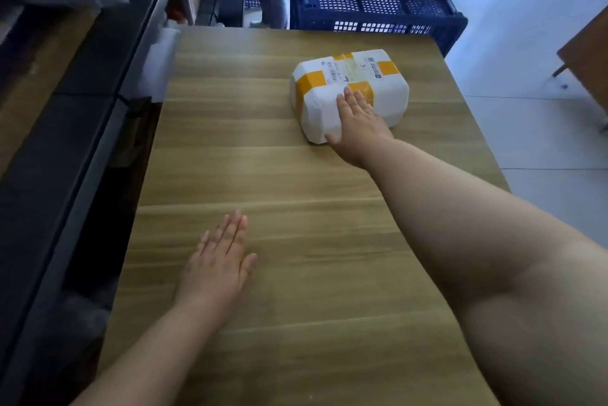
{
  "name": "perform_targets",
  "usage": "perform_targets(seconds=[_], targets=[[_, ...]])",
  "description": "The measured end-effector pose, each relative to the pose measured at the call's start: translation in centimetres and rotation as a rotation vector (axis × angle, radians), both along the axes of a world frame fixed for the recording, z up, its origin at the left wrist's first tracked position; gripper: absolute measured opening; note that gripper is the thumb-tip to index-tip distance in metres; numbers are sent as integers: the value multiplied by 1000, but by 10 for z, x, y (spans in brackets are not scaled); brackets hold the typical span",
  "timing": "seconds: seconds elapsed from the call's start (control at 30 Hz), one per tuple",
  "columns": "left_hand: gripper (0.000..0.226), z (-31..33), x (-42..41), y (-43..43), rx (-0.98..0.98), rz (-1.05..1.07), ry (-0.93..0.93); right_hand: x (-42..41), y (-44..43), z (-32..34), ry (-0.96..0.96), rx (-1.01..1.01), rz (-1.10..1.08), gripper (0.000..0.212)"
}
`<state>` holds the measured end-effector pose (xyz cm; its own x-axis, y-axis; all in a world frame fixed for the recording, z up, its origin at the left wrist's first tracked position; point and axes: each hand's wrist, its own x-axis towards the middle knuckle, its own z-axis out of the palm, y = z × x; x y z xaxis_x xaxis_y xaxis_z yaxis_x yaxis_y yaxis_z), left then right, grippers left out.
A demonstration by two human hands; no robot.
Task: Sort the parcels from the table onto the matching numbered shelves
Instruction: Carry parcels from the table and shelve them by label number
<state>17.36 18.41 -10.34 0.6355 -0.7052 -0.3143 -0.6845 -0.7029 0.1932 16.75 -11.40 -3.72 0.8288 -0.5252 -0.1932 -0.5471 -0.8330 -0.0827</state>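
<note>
My R hand (357, 122) flat against white parcel (342, 76), upper right of frame.
Fingers straight & together, thumb spread wide; palm on the parcel's near side, fingertips over its top edge, nothing gripped. Parcel lies label-up on wood table (296, 175), long axis approx. left-right across frame, right end angled slightly up-frame, just beyond my palm. L hand (220, 261) open, flat on table, lower left.

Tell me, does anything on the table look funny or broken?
Nothing looks broken or spilled. The white parcel lies a bit crooked to the edges of the table, and its wrap is lumpy under the orange tape, but no tear shows. The right hand rests flat on it.
</note>
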Motion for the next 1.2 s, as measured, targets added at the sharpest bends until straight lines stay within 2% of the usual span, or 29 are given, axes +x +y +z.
perform_targets(seconds=[0.3, 0.43, 0.6, 0.77, 0.83, 0.93, 1.0, 1.2], targets=[[57, -2, 17, 17, -105, 251, -29, 85, -29, -44, 14, -48, -39, 74], [62, -17, 1, 16, -116, 260, -57, 87, -23, -59, -32, -102, -34, 72], [77, -9, -21, 5, -33, 250, 4, 50, -13, -53, -39, -72, 172, 69], [75, 14, -28, -17, -15, 215, -67, -23, 1, -48, -41, -30, 396, 65], [64, 25, -31, -29, -25, 195, -77, -53, 8, -46, -26, 0, 457, 66], [60, 38, -42, -49, -47, 156, -78, -89, 21, -41, 0, 39, 497, 65], [61, 42, -51, -61, -56, 133, -65, -106, 36, -38, 8, 67, 461, 64], [61, 40, -81, -82, -9, 104, -115, -124, 91, -24, -25, 274, 110, 55]])
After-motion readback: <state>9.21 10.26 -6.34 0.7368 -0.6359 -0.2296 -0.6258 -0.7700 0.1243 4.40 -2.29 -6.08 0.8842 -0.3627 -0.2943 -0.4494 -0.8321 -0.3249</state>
